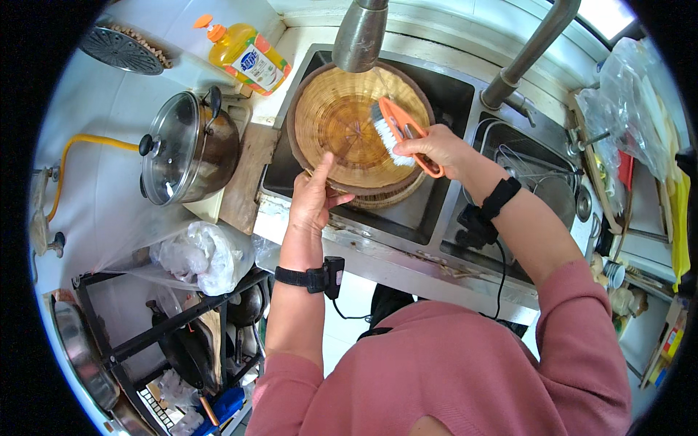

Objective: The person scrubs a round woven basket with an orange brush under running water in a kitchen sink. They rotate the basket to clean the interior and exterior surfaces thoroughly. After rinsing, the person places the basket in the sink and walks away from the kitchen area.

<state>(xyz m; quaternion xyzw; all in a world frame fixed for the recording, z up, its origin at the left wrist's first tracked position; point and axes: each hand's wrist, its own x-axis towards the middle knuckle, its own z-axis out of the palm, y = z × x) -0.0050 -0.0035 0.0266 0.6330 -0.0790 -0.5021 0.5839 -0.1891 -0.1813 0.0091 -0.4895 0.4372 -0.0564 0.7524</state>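
A round woven basket [338, 125] with a dark rim is tilted in the left basin of a double steel sink [444, 185]. My left hand [313, 201] grips the near left of its rim, thumb on the inner side and fingers beneath. In my right hand [436, 150] is an orange scrubbing brush [388, 111] with white and grey bristles, held over the right part of the basket's inside. Above the basket's far edge hangs a metal faucet head [360, 38], with a thin stream of water seemingly below it.
A pump bottle of yellow dish soap [253, 60] and a lidded steel pot [191, 150] are left of the sink. The right basin holds wire baskets [526, 152]. A second metal faucet [504, 82] rises behind it. Plastic bags [627, 103] hang at right; a black rack [158, 327] stands lower left.
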